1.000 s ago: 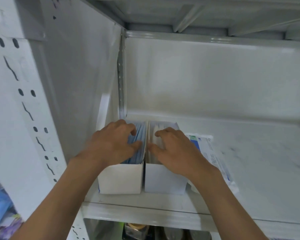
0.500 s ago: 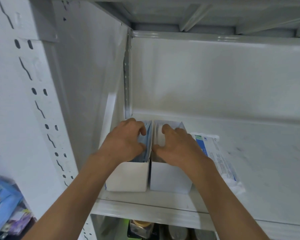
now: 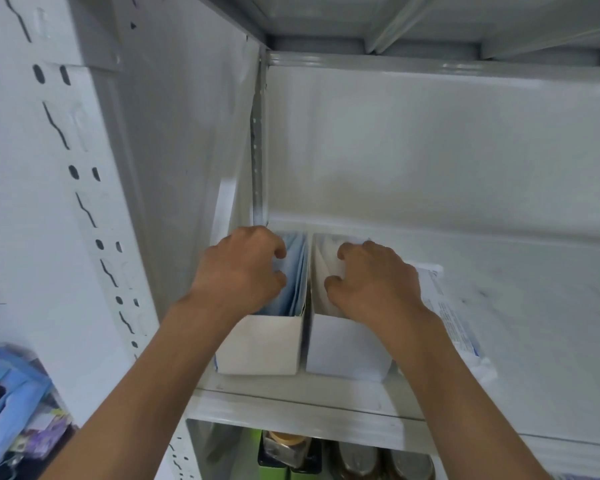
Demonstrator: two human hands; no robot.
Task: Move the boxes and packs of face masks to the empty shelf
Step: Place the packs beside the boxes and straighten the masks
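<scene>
While both hands dig in, two open boxes stand touching on the shelf (image 3: 499, 306).

Left hand (image 3: 238, 271) fingers curl into the left box (image 3: 260, 344); right hand (image 3: 374, 282) fingers curl into the right box (image 3: 343, 348), mask pack (image 3: 454, 320) just beside.

Pack (image 3: 447, 317) print — blurred (half under arm)

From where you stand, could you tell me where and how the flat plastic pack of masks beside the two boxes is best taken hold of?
Probably by its long right edge, coming from the right. The pack lies flat on the shelf, its left side tucked against the right box and partly under the right hand, so only the right edge and near corner are exposed. Pinch that edge and slide it out.
</scene>
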